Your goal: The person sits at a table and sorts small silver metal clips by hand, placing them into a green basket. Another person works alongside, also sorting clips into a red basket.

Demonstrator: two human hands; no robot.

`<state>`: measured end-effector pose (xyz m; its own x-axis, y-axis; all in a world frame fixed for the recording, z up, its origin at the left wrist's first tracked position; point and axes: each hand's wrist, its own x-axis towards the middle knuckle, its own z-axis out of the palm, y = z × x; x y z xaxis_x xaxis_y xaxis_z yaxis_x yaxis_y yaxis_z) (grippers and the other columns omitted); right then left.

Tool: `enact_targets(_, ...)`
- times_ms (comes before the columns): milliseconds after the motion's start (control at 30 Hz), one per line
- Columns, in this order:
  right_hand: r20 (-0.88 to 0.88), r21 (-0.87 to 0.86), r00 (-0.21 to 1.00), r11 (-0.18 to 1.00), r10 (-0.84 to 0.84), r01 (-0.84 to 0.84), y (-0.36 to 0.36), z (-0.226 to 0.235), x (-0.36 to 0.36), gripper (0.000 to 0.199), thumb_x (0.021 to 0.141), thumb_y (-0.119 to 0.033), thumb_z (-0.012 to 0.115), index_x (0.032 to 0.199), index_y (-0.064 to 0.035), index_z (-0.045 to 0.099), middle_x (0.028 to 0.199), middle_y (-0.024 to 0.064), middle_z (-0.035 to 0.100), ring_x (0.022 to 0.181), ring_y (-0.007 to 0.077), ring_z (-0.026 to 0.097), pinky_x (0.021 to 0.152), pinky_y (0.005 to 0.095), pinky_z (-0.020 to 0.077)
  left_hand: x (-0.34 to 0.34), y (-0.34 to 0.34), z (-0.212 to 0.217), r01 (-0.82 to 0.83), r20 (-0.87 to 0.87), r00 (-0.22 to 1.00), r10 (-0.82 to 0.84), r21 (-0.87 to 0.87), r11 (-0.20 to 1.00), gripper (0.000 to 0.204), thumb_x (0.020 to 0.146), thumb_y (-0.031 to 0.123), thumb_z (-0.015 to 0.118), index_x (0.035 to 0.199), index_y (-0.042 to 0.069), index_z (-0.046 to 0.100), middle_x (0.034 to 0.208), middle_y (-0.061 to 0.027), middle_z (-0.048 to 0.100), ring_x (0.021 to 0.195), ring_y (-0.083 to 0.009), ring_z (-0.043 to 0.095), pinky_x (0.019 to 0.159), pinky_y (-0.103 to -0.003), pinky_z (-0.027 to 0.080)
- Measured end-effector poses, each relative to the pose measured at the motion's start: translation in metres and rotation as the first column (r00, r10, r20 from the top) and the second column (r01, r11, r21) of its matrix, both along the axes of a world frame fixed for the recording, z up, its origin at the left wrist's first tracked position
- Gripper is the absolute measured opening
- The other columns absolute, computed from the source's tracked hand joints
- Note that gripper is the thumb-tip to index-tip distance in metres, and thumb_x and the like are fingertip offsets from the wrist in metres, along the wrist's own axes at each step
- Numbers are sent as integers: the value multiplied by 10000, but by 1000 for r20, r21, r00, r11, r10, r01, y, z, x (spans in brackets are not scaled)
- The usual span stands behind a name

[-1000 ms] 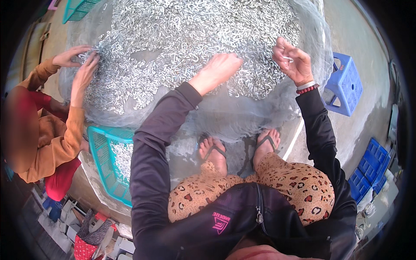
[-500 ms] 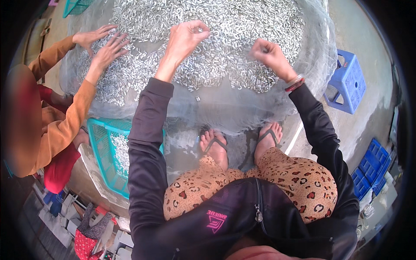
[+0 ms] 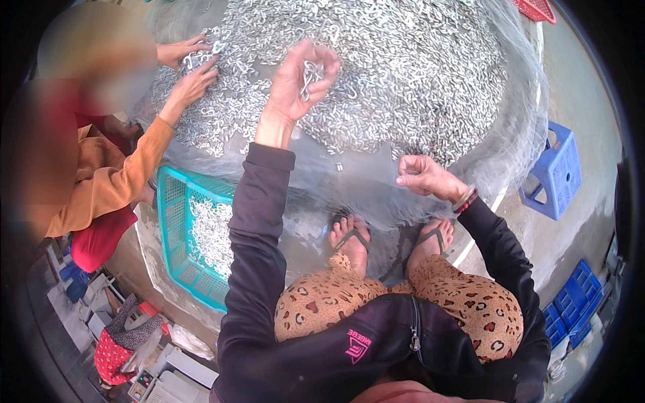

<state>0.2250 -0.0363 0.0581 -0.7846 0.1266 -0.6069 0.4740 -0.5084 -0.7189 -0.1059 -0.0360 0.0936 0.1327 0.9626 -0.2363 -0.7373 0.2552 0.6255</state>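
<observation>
A wide heap of small silvery metal hooks (image 3: 403, 67) lies spread on a pale mesh net (image 3: 316, 174). Above the heap, my left hand (image 3: 300, 80) is turned palm up, its fingers curled around several hooks (image 3: 312, 77). At the heap's near edge, by a raised fold of the net, my right hand (image 3: 430, 177) has its thumb and fingers drawn together. Whatever they pinch, if anything, I cannot make out. At the left, a co-worker's hands (image 3: 195, 77) reach into the hooks.
A teal plastic basket (image 3: 180, 269) with whitish hooks in it stands left of my legs. To the right are a blue stool (image 3: 561, 171) and blue crates (image 3: 574, 299). A red basket (image 3: 535, 9) sits at the far right. Another person (image 3: 121, 346) is at the lower left.
My left hand has turned palm up, showing hooks in it. My right hand has drawn back from over the heap to its near edge. The whole view has shifted.
</observation>
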Motion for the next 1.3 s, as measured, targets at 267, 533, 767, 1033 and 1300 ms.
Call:
enact_targets(267,371,895,911,192,182,-403,-16,-54,7,161,872,-209,580,946,-68,558,729,143,647,703,345,649,582,446,496,-3,-34,-78,106,-925,-347,-153,-201,974,222,771,202,730,876,8,700,812,-220,667,807,-365,659,741,-445,508)
enact_targets(533,-14,-50,941,940,-338,337,39,3,-4,208,933,-257,594,838,-76,553,577,-16,460,499,67,447,419,221,323,-11,-28,-26,-126,-862,503,64,1,992,291,885,302,651,790,29,615,670,-55,575,569,-158,528,500,-316,429)
enact_targets(767,-401,-378,749,840,-528,390,82,22,-3,100,936,-154,511,906,-59,512,837,45,512,588,82,453,351,187,249,4,-16,-14,-170,136,975,175,-44,984,195,926,243,602,897,56,554,725,10,462,514,-37,362,383,-149,244)
enact_targets(1033,-187,643,974,733,-129,221,136,23,-19,183,862,-165,636,999,-45,621,788,80,642,742,201,620,545,317,476,19,11,-44,180,-971,226,82,125,976,161,818,136,696,895,7,638,748,-134,628,676,-272,604,556,-369,469)
enact_targets(1300,386,889,911,204,149,-410,78,-18,-44,222,875,-261,594,973,-65,558,771,161,650,782,377,646,689,476,509,24,1,-41,220,-998,-2,66,64,973,185,827,169,677,826,-4,612,810,-138,641,731,-266,636,663,-395,501)
